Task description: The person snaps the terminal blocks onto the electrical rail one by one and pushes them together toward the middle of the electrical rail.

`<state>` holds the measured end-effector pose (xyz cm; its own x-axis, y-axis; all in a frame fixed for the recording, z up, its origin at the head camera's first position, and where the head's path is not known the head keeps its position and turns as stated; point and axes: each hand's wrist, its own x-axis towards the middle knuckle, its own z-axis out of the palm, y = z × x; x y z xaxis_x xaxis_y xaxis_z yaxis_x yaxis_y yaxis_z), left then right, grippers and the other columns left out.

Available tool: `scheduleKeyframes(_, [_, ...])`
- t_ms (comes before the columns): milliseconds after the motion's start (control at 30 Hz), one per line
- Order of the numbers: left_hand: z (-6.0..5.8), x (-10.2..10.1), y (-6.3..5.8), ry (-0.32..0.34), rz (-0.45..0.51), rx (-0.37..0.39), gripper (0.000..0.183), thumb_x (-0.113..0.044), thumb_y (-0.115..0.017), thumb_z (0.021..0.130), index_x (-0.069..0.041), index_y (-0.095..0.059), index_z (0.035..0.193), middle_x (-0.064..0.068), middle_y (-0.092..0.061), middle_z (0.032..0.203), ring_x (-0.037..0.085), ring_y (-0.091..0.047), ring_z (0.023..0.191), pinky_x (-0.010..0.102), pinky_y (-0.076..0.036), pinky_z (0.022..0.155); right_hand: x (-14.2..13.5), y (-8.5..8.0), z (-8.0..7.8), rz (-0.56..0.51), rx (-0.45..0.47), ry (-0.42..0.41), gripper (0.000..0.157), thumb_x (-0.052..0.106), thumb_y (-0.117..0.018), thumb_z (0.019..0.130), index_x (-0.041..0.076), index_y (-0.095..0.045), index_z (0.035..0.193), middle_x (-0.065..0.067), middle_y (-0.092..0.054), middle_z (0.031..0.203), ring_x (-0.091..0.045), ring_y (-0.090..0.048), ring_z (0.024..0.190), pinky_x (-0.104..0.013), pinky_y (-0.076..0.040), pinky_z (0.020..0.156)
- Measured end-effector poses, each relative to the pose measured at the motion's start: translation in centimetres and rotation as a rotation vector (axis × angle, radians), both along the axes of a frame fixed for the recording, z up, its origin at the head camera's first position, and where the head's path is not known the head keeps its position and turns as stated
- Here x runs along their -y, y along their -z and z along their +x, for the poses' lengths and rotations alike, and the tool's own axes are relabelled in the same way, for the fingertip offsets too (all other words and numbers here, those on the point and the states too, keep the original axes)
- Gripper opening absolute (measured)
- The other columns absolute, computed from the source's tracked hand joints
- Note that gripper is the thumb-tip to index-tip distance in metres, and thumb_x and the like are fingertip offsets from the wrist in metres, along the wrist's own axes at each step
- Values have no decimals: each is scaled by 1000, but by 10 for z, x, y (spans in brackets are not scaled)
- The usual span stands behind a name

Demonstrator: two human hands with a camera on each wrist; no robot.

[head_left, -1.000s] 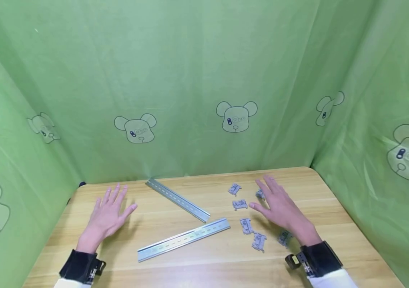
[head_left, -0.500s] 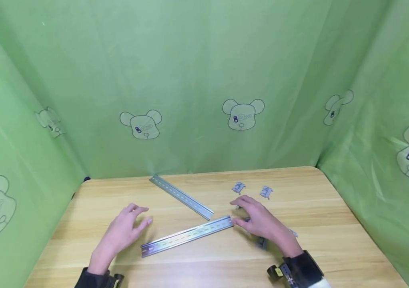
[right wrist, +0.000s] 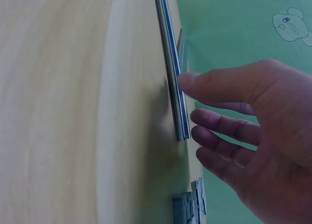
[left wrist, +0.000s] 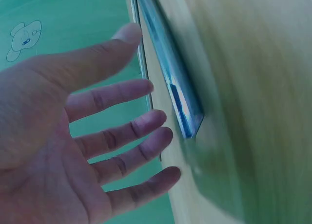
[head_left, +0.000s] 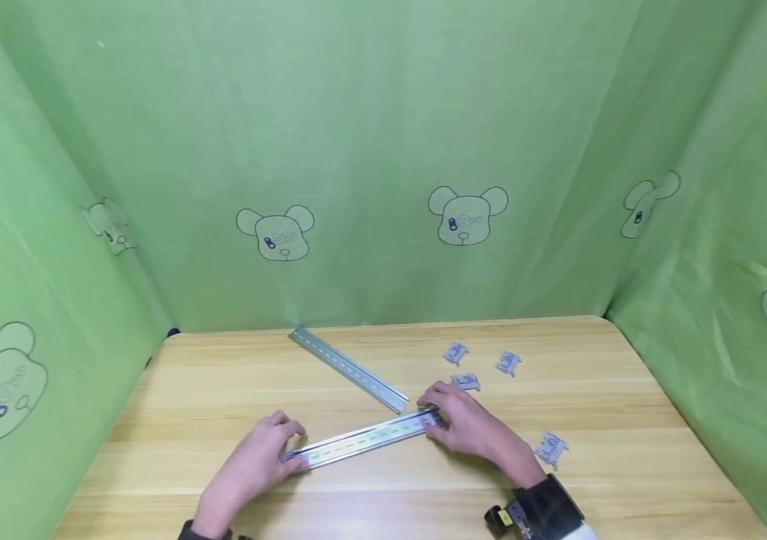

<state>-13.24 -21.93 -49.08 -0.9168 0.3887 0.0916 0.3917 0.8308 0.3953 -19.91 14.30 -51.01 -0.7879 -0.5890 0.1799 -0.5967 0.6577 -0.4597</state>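
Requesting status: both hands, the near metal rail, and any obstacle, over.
Left hand open at left end of near rail. Right hand at its right end, grip unclear. Second rail just beyond; grey pieces near right hand, possible obstacles.

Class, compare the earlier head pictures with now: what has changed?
The left hand and right hand moved inward and down the head view, to the left and right ends of the near rail; neither clearly grips it yet. The far rail and visible gray pieces stayed put.

Front rail partly hidden; sleeve cropped.
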Motion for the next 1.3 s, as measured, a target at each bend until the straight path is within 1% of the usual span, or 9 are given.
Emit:
scheduleKeyframes(133, [3, -2, 3, 14, 2, 12, 42, -28, -85, 69, -7, -70, 102, 3, -57, 89, 13, -50, 74, 34, -53, 65, 4, 2, 1, -3, 25, -19, 40, 14, -78, 75, 5, -68, 113, -8, -64, 112, -25, -59, 102, -45, -54, 92])
scheduleKeyframes(267, [4, -4, 2, 23, 2, 5, 36, -19, -85, 68, -8, -70, 99, 2, -58, 87, 13, -52, 73, 34, -54, 64, 5, 2, 4, 13, 22, -1, 38, 11, -77, 76, 6, -69, 113, -6, -63, 113, -22, -58, 104, -43, -53, 93])
scheduleKeyframes(400, [2, -2, 4, 40, -1, -26, 31, -12, -84, 68, -8, -69, 95, 2, -59, 84, 14, -54, 72, 35, -55, 64, 5, 2, 10, 38, 11, 8, 36, 12, -74, 80, 8, -69, 115, -4, -62, 115, -19, -56, 107, -41, -54, 94])
scheduleKeyframes(533, [-1, 0, 7, 80, 16, -35, 31, -7, -83, 67, -7, -69, 94, 3, -61, 84, 18, -59, 74, 37, -57, 67, 4, 3, 15, 55, -10, 0, 38, 15, -73, 81, 7, -69, 118, -3, -60, 115, -18, -55, 106, -38, -55, 91])
scheduleKeyframes(633, [-3, -2, 8, 100, 22, -23, 31, -7, -83, 68, -7, -70, 96, 2, -62, 86, 19, -61, 77, 38, -57, 70, 4, 4, 19, 61, -29, 2, 38, 16, -73, 81, 7, -69, 118, -2, -59, 114, -17, -54, 103, -36, -56, 88])
scheduleKeyframes(767, [-5, -5, 7, 109, 25, -4, 30, -6, -82, 69, -7, -70, 96, 2, -63, 88, 19, -61, 80, 38, -58, 72, 2, 5, 23, 64, -39, 10, 31, 17, -73, 83, 9, -71, 112, 0, -59, 110, -15, -55, 99, -34, -57, 85])
scheduleKeyframes(867, [-6, -8, 6, 120, 33, -1, 29, -6, -82, 69, -6, -70, 96, 2, -64, 89, 20, -62, 81, 39, -58, 73, -1, 6, 26, 76, -35, 22, 28, 19, -73, 84, 9, -71, 110, 1, -59, 109, -15, -56, 99, -35, -57, 85])
scheduleKeyframes(1000, [-7, -13, 4, 120, 36, 0, 29, -6, -82, 70, -6, -71, 98, 2, -65, 90, 21, -62, 83, 40, -58, 76, -6, 6, 31, 85, -33, 34, 28, 21, -73, 84, 9, -71, 110, 1, -60, 109, -15, -57, 99, -36, -57, 86])
scheduleKeyframes(1300, [-9, -22, 10, 153, 30, 17, 31, -12, -83, 69, -7, -71, 97, 1, -65, 91, 18, -62, 83, 35, -59, 76, -20, 4, 43, 61, -8, 46, 27, 19, -76, 81, 10, -72, 106, 3, -60, 106, -14, -58, 97, -35, -58, 85])
